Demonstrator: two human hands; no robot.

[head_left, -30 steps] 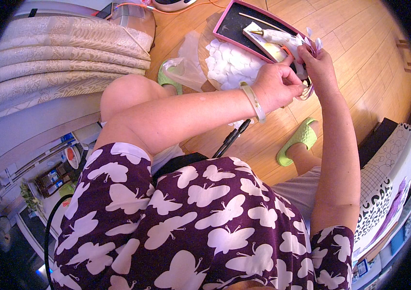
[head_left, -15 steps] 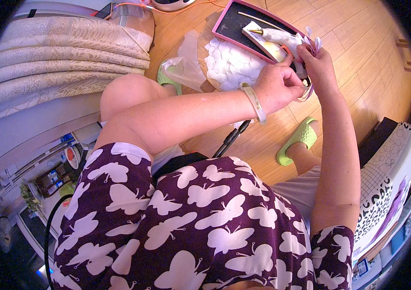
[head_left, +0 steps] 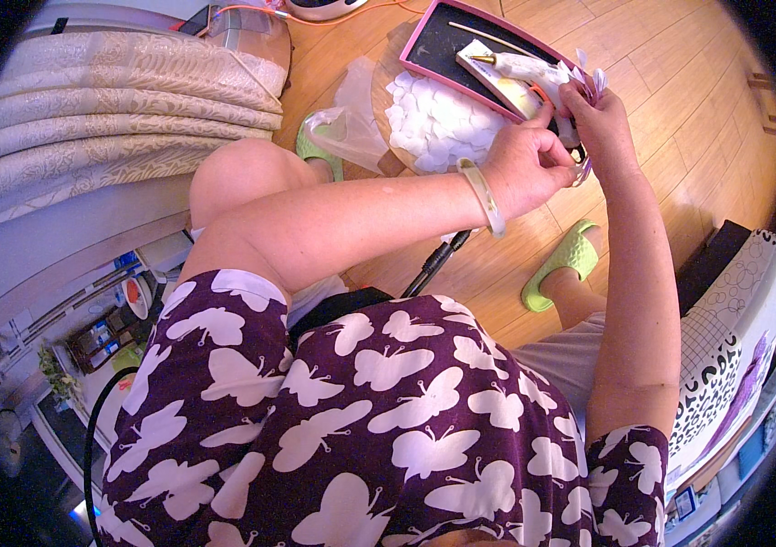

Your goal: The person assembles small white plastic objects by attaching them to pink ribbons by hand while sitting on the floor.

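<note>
Bunch [head_left: 592,82], white and purple, stands up out of the right hand [head_left: 602,128], just past the right end of the pink box [head_left: 415,67]. That hand's thumb and forefinger are closed on it; how its other fingers lie I cannot tell. Thin purple strands [head_left: 583,170] hang nearer the body, at the tips of the left hand [head_left: 525,169], whose thumb and forefinger are pinched narrow on them. Whether strands and bunch are one piece is hidden.

Such a hold likely goes best with the right hand as the still anchor, gripping low and lightly so the white tips do not crease. The left pinch should stay close to the strand ends, smoothing with little pull, since thin strands probably kink or slip.

White discs [head_left: 447,118] are heaped against the box's near long edge, towards the left edge of the round stand [head_left: 393,47]; the left wrist would do well to stay lifted clear of them. A gold-nozzled tube [head_left: 520,67] lies across the box's right half, close enough to the right fingers to be knocked.
</note>
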